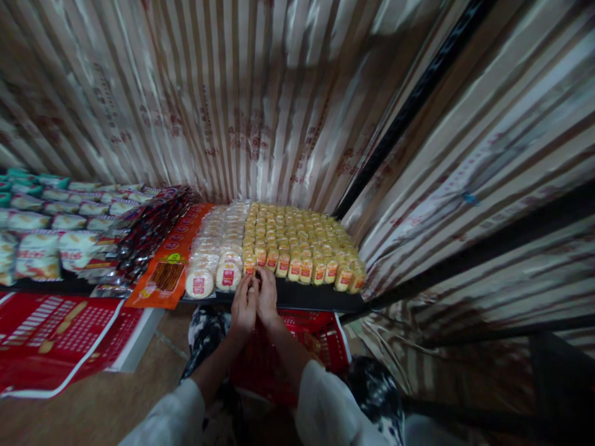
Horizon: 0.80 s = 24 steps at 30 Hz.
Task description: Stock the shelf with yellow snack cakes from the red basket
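My left hand (pixel 244 303) and my right hand (pixel 266 292) are side by side at the front edge of a black shelf (pixel 297 296). Fingers of both are curled in and meet, and whatever lies between them is hidden. Just beyond the fingertips stands a small yellow packaged cake (pixel 250 262) with a red-orange label, at the front of the leftmost of several yellow rows. Left of my hands are rows of round white wrapped cakes (pixel 228 274) with red labels. I cannot tell whether my fingertips touch the yellow cake.
An orange snack bag (pixel 160 279), dark shiny packets (pixel 144 238) and white pouches (pixel 39 255) line the shelf leftward. A red crate (pixel 325 341) stands below the shelf between my knees. A red printed box (pixel 60 341) is at lower left. Striped sheeting (pixel 260 111) hangs behind, with a black post (pixel 409 105).
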### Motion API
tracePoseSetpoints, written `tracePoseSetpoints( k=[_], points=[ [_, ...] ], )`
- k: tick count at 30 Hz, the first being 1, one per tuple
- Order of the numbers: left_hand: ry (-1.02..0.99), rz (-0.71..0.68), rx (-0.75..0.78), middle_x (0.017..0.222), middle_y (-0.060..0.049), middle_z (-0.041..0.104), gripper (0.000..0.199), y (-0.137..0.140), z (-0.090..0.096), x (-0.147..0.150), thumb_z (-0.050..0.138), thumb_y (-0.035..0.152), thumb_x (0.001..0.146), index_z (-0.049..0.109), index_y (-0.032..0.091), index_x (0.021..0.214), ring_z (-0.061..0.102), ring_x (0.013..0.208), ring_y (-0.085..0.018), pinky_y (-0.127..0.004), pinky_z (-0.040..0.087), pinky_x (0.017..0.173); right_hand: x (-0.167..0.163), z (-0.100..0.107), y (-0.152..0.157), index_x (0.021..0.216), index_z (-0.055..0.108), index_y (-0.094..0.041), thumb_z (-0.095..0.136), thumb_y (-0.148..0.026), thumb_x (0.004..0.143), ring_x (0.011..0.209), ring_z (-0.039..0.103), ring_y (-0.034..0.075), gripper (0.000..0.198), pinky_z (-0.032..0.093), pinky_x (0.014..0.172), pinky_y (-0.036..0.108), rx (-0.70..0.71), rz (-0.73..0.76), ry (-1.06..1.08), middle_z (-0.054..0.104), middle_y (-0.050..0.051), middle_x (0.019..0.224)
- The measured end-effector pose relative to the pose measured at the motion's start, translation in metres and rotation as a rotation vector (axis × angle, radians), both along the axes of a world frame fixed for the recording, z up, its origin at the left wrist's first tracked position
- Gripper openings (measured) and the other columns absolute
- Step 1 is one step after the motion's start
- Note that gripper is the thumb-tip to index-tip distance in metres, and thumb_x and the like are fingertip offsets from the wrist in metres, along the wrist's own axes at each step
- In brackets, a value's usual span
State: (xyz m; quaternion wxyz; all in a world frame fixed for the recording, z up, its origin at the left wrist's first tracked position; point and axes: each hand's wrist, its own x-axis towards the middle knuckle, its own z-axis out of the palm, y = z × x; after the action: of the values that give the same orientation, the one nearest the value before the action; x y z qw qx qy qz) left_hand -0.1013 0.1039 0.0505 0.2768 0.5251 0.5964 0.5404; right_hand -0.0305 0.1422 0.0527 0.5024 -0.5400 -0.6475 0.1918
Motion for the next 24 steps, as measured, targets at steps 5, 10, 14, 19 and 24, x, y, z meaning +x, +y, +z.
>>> tracePoseSetpoints(
  k=[5,10,14,19,24],
  points=[
    [0.03,0.05,0.004,0.129,-0.014,0.053,0.038,0.007,0.0,-0.001,0.037,0.027,0.087,0.055,0.014,0.118,0.047,0.122,-0.021,-0.042,0.031,0.108,-0.001,-0.007,0.0,0.113,0.062,-0.022,0.039,-0.018,0.085,0.101,0.051,0.019,0.036,0.044,0.09,0.033,0.017,0.002,-0.051,0.056,0.008,0.105],
    [0.067,0.058,-0.029,0.127,-0.015,0.053,0.039,0.011,0.002,-0.002,0.039,0.028,0.086,0.056,0.012,0.117,0.046,0.121,-0.024,-0.044,0.031,0.108,-0.002,-0.006,-0.002,0.117,0.061,-0.025,0.042,-0.018,0.085,0.101,0.05,0.018,0.037,0.044,0.089,0.032,0.016,-0.011,-0.085,0.054,0.007,0.105],
    [0.078,0.053,-0.011,0.126,-0.014,0.054,0.038,0.008,0.009,-0.001,0.037,0.027,0.087,0.054,0.014,0.118,0.047,0.121,-0.022,-0.042,0.032,0.107,0.0,0.0,-0.004,0.117,0.061,-0.025,0.045,-0.013,0.081,0.1,0.05,0.018,0.041,0.044,0.091,0.031,-0.014,0.009,-0.099,0.054,0.007,0.103],
    [0.133,-0.007,-0.034,0.124,-0.011,0.056,0.034,0.0,0.022,-0.005,0.036,0.022,0.086,0.056,0.016,0.114,0.048,0.118,-0.02,-0.039,0.034,0.106,0.001,0.012,-0.008,0.105,0.066,-0.023,0.041,-0.008,0.078,0.106,0.049,0.018,0.039,0.042,0.095,0.032,-0.029,0.045,-0.042,0.053,0.007,0.109],
    [0.163,-0.038,0.008,0.109,-0.009,0.061,0.028,-0.017,0.026,-0.005,0.038,0.019,0.084,0.059,0.016,0.102,0.056,0.104,-0.018,-0.034,0.042,0.096,0.014,0.013,-0.036,0.105,0.064,-0.02,0.038,-0.011,0.08,0.109,0.05,0.018,0.037,0.04,0.098,0.033,-0.006,0.062,-0.033,0.056,0.008,0.111]
  ],
)
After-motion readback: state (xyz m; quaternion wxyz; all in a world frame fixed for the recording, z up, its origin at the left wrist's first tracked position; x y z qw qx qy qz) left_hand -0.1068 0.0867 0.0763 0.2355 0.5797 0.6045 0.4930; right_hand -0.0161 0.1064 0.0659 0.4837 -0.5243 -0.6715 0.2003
